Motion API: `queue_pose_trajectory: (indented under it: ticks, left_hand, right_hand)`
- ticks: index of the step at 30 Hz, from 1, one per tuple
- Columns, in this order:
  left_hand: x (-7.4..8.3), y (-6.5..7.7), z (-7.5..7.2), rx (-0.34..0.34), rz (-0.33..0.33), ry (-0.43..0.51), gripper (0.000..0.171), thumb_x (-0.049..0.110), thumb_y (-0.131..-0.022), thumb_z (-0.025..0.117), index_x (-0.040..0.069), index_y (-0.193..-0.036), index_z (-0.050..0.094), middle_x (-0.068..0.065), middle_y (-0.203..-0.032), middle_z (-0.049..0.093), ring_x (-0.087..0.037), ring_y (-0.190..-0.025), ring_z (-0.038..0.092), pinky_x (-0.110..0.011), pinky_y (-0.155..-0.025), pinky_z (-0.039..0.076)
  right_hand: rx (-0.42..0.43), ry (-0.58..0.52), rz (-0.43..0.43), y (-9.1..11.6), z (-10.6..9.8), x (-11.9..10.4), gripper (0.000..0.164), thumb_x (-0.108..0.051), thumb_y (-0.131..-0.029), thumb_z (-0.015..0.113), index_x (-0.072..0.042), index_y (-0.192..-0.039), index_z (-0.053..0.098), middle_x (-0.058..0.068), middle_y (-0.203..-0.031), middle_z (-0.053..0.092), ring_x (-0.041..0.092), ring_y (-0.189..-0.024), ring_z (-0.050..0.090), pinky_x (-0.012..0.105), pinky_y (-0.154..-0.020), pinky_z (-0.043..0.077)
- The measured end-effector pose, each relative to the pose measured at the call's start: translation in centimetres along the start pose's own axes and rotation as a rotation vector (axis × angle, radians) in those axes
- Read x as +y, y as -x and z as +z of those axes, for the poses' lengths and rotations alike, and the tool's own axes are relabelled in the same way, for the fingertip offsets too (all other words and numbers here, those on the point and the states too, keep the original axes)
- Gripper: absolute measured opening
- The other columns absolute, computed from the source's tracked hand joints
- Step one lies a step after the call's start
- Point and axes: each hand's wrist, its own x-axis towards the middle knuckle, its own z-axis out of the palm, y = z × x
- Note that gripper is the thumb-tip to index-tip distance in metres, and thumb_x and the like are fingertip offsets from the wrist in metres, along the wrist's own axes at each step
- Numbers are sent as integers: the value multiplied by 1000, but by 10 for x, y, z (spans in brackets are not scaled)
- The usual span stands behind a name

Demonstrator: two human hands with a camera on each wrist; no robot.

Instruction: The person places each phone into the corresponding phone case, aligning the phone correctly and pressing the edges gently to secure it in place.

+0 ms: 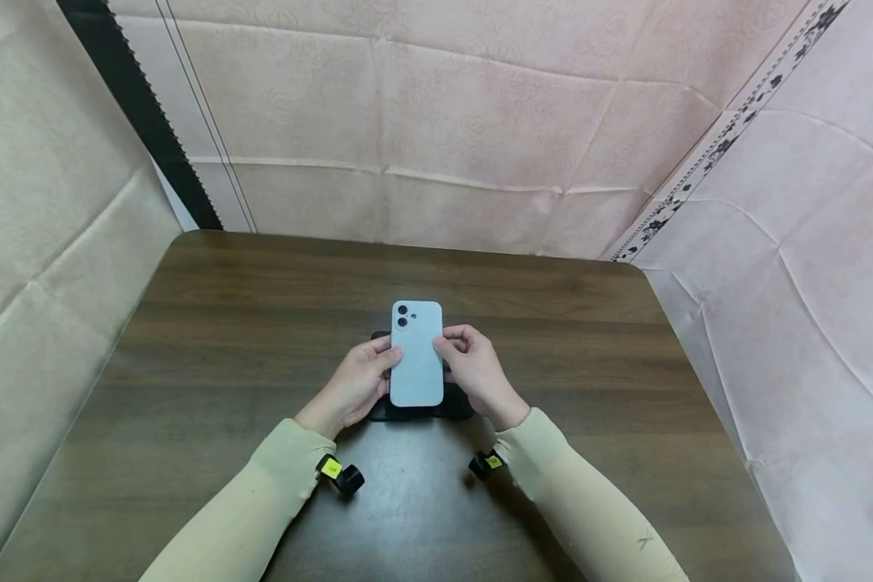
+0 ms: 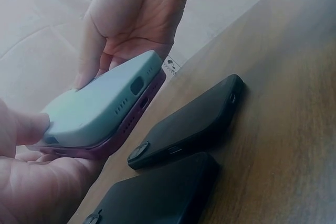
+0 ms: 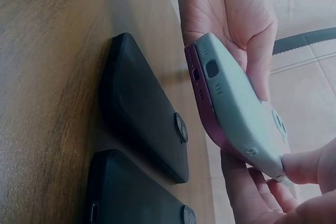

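Observation:
Both hands hold up a light blue phone, its back facing up with the camera lenses at the far end. Flat against its underside is a maroon phone, hidden from the head view. My left hand grips the pair at the left edge, thumb on the blue back and fingers below. At the opposite edge my right hand pinches them the same way. Beneath the hands, a black phone and a second black phone lie side by side on the table, camera sides up.
The brown wood-grain table has rounded far corners. Pale patterned cloth sheets hang behind it and along both sides. A small dark camera is strapped at the left wrist, another camera at the right.

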Motion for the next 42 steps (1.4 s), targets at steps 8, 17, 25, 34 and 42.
queue_pose_trajectory:
  ticks: [8,17,25,34,42]
  left_hand:
    - [1,1,0,9,-4,-24,37,17,-105,44,4,-140,45,-13,-131,57,-25,-118,57,-43,-91,49]
    - [0,0,0,17,2,-26,39,17,-105,43,4,-142,43,-13,-132,57,-25,-119,55,-43,-93,48]
    - [0,0,1,33,-6,-46,39,18,-105,42,5,-142,43,-11,-131,58,-23,-119,55,-42,-94,48]
    - [2,0,3,118,30,-161,30,18,-102,52,-1,-125,46,-17,-120,63,-25,-107,63,-40,-84,54]
    - [4,0,3,199,43,-165,31,17,-97,61,0,-122,55,-15,-117,66,-24,-102,65,-40,-80,55]
  right_hand:
    - [15,23,4,-1,1,0,24,-25,-95,64,-10,-113,60,9,-105,64,24,-97,60,46,-76,56]
    - [12,31,-15,-3,0,1,23,-26,-94,66,-11,-111,62,11,-103,61,24,-96,59,43,-73,57]
    - [-5,25,-18,-4,-1,1,23,-26,-93,67,-11,-110,63,11,-103,63,25,-93,62,42,-71,57]
    - [22,19,-33,-2,-2,-2,22,-25,-94,67,-11,-111,64,11,-102,63,26,-91,63,40,-72,57]
    - [27,6,-24,-3,-2,-2,22,-24,-93,67,-10,-111,64,12,-101,63,25,-89,63,43,-74,57]
